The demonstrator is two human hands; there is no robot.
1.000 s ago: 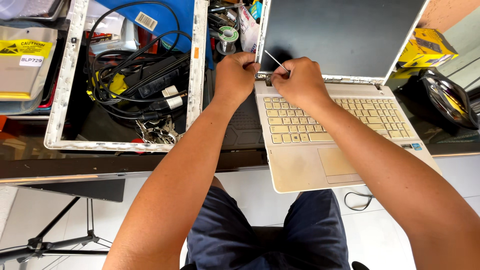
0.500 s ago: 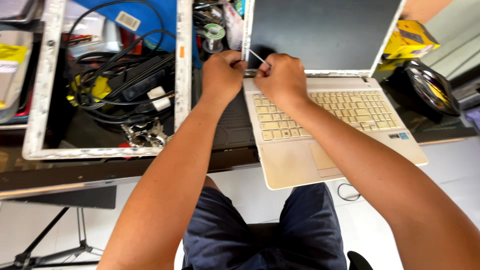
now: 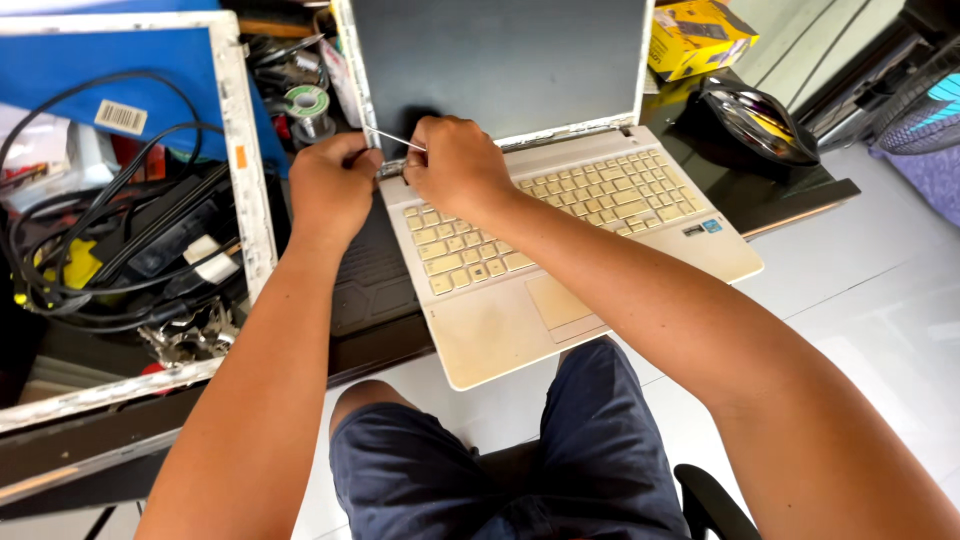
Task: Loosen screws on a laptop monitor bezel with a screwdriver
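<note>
A white open laptop [image 3: 600, 215] with a dark screen rests on a black desk, its front overhanging the edge. Both my hands meet at the laptop's left hinge corner. My left hand [image 3: 330, 185] grips the corner by the screen's lower left edge. My right hand [image 3: 455, 165] pinches a thin metal tool [image 3: 395, 140] that slants toward the hinge. The tool's tip is hidden between my fingers.
A white frame [image 3: 245, 170] to the left encloses black cables, a blue sheet and small parts. A solder spool [image 3: 305, 103] stands behind my left hand. A yellow box [image 3: 695, 35] and a black bowl-like item [image 3: 760, 120] lie at the right. My knees sit below the desk.
The view has shifted, so the laptop and hands sit more to the left and lower. Both hands stay at the hinge corner with the thin tool.
</note>
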